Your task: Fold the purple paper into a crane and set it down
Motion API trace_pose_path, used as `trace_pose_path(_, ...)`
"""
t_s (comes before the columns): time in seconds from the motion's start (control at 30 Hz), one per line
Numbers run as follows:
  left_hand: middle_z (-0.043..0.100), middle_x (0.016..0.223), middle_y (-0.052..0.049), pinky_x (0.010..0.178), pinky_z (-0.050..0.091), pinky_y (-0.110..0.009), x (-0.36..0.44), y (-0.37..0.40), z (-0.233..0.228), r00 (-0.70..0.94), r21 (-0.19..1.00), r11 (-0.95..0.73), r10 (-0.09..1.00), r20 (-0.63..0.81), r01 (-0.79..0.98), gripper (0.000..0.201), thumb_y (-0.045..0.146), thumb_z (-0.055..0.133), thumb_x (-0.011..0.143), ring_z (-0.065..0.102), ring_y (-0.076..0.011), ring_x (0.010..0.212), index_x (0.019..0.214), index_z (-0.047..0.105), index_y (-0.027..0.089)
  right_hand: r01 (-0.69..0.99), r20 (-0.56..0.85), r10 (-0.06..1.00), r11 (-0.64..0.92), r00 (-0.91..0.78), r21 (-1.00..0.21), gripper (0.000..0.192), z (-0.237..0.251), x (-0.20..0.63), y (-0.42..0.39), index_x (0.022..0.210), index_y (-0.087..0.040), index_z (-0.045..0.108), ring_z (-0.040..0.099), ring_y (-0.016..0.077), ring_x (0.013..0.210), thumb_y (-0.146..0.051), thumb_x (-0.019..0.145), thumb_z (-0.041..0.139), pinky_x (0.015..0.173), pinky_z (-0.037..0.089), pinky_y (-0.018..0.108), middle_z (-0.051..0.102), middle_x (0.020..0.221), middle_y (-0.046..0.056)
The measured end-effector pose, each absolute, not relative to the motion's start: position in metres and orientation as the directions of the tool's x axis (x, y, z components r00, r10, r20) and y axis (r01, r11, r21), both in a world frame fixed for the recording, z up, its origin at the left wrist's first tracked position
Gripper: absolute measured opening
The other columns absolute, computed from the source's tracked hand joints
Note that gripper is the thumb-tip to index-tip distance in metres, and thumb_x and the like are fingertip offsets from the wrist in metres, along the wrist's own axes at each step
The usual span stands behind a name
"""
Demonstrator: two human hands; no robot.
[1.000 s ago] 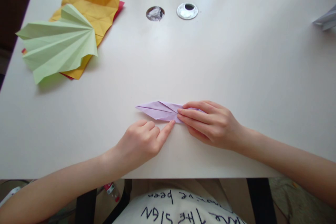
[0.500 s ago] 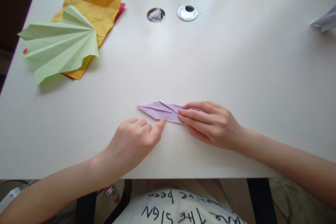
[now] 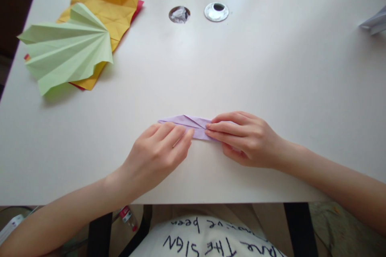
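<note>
Lying flat near the middle of the table's (image 3: 271, 68) near edge, the folded lilac paper (image 3: 188, 122) is pinned from both ends. The right hand (image 3: 245, 138) presses its straightened fingers (image 3: 221, 126) flat over the paper's right end, hiding that tip; nothing is gripped, only held down. The left hand (image 3: 157, 152) lays its loosely curved fingers (image 3: 177, 134) over the paper's near edge and middle, the fingertips almost meeting those of the right hand. The paper's long axis runs left to right, about parallel with the table's near edge, and its visible pointed tip aims toward the left edge. Half a second ago only the left forefinger touched the near edge, with the other fingers curled; now all of them have spread forward over the paper, covering more of it. The right hand has kept its place.
</note>
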State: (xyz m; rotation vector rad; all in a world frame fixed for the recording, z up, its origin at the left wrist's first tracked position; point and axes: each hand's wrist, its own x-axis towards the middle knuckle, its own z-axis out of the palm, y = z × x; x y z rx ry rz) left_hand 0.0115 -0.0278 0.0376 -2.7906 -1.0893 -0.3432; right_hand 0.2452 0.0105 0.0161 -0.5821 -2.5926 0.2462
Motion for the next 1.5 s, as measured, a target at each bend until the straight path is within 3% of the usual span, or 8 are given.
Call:
trace_pose_path(0.07,0.061,0.118,-0.009,0.088,0.047,-0.036,0.013,-0.025,0.030,0.799,0.021,-0.829,0.546,0.250,0.559,0.028,0.013,0.053,0.084,0.056,-0.0231,0.108,0.112,0.058,0.009,0.342,0.387,0.434,0.895,-0.814,-0.285,0.026,0.017,0.247,0.012,0.102,-0.015,0.060,0.060,0.0193,0.096,-0.009,0.078,0.052,0.076,0.053,0.033,0.070,0.092,0.004)
trace_pose_path(0.17,0.054,0.128,-0.012,0.098,0.043,-0.037,0.015,-0.023,0.020,0.839,0.082,-0.869,0.494,0.227,0.489,0.034,0.012,0.051,0.086,0.049,-0.0240,0.120,0.119,0.052,0.006,0.335,0.348,0.431,0.892,-0.833,-0.303,0.025,0.018,0.248,0.014,0.102,-0.017,0.060,0.059,0.0185,0.098,-0.010,0.081,0.048,0.079,0.052,0.034,0.069,0.094,0.004)
trace_pose_path(0.43,0.061,0.119,-0.013,0.092,0.050,-0.037,0.020,-0.022,0.021,0.820,0.114,-0.864,0.502,0.274,0.491,0.030,0.011,0.050,0.085,0.056,-0.0241,0.113,0.114,0.055,0.006,0.270,0.167,0.348,0.891,-0.923,-0.364,0.031,0.032,0.256,0.022,0.113,-0.017,0.057,0.053,0.0188,0.107,-0.013,0.086,0.042,0.088,0.049,0.036,0.064,0.109,0.006)
trace_pose_path(0.67,0.063,0.115,-0.014,0.090,0.051,-0.038,0.022,-0.021,0.022,0.818,0.130,-0.867,0.497,0.289,0.481,0.028,0.010,0.053,0.083,0.058,-0.0259,0.109,0.110,0.057,0.004,0.277,0.056,0.308,0.910,-0.950,-0.309,0.034,0.040,0.260,0.023,0.119,-0.018,0.054,0.050,0.0208,0.111,-0.018,0.087,0.043,0.091,0.047,0.040,0.059,0.117,0.007)
trace_pose_path(0.97,0.062,0.116,-0.015,0.089,0.051,-0.037,0.024,-0.024,0.020,0.823,0.063,-0.865,0.494,0.281,0.497,0.029,0.011,0.052,0.084,0.058,-0.0268,0.109,0.111,0.058,0.003,0.263,0.020,0.276,0.934,-0.961,-0.242,0.034,0.046,0.259,0.021,0.120,-0.017,0.053,0.050,0.0212,0.116,-0.018,0.087,0.046,0.095,0.046,0.039,0.055,0.126,0.006)
trace_pose_path(1.23,0.062,0.116,-0.014,0.088,0.052,-0.037,0.023,-0.024,0.020,0.824,0.062,-0.864,0.496,0.275,0.500,0.029,0.012,0.050,0.085,0.058,-0.0263,0.109,0.111,0.058,0.003,0.202,-0.026,0.204,0.934,-0.979,-0.293,0.037,0.044,0.270,0.028,0.124,-0.015,0.052,0.043,0.0213,0.125,-0.019,0.089,0.041,0.102,0.043,0.037,0.049,0.134,0.008)
trace_pose_path(1.5,0.062,0.117,-0.013,0.089,0.051,-0.037,0.022,-0.024,0.019,0.824,0.066,-0.864,0.497,0.272,0.499,0.029,0.011,0.050,0.085,0.056,-0.0264,0.111,0.112,0.058,0.003,0.161,0.059,0.186,0.943,-0.981,-0.291,0.033,0.035,0.285,0.026,0.116,-0.013,0.057,0.041,0.0229,0.127,-0.015,0.087,0.042,0.101,0.045,0.040,0.047,0.135,0.013)
